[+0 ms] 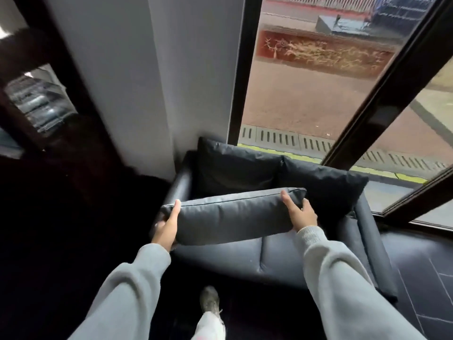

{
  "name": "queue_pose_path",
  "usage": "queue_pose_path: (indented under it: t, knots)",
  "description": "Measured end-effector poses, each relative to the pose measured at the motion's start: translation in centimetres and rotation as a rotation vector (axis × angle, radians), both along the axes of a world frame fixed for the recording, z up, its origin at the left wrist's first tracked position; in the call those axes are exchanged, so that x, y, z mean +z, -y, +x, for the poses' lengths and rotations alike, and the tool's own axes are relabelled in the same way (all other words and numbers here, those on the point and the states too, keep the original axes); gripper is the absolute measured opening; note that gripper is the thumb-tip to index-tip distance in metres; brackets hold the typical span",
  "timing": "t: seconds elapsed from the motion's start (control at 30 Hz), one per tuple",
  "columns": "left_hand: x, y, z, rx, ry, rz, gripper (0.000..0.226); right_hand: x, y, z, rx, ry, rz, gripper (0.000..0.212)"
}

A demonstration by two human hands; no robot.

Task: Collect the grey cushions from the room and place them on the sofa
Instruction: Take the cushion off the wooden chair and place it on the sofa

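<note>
I hold a grey cushion flat in front of me, above the seat of a dark grey sofa. My left hand grips its left end, thumb on top. My right hand grips its right end. Two darker back cushions lean upright against the sofa's back, one on the left and one on the right. The held cushion hides part of the seat.
The sofa stands in a corner between a white wall and a floor-to-ceiling window with black frames. Dark tiled floor lies to the right. My foot is in front of the sofa. Dark furniture is at the left.
</note>
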State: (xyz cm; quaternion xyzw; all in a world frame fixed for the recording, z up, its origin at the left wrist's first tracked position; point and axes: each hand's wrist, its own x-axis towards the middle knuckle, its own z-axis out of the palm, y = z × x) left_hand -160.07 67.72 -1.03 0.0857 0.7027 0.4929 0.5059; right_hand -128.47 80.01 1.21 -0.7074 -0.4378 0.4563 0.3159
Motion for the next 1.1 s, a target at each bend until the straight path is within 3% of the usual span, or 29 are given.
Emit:
queue_pose_path:
  t: [0.17,0.33,0.43,0.7,1.0,1.1]
  knots:
    - [-7.1,-6.1,-1.6,0.214,0.157,-0.087,0.056,-5.2,-10.9,-5.4,0.159,0.133,-0.041,0.060]
    - [-15.2,-8.9,-3.4,0.354,0.255,-0.204,0.054,-13.1,-21.4,-11.3,0.395,0.262,-0.186,0.050]
    - [-18.7,-9.5,-3.5,0.449,0.288,-0.261,0.033,-18.0,-25.7,-15.4,0.497,0.260,-0.229,0.058]
    - [-29.1,-10.9,-4.4,0.674,0.308,-0.350,0.063,-32.8,-33.3,-28.3,0.789,0.189,-0.279,0.063]
    - [-37.2,-13.7,-5.2,0.784,0.326,-0.363,0.053,-42.9,-36.2,-33.8,0.857,0.103,-0.251,0.045]
    - [-39.2,-14.5,-5.6,0.815,0.329,-0.408,0.053,-44.5,-35.8,-33.9,0.822,0.058,-0.238,0.051]
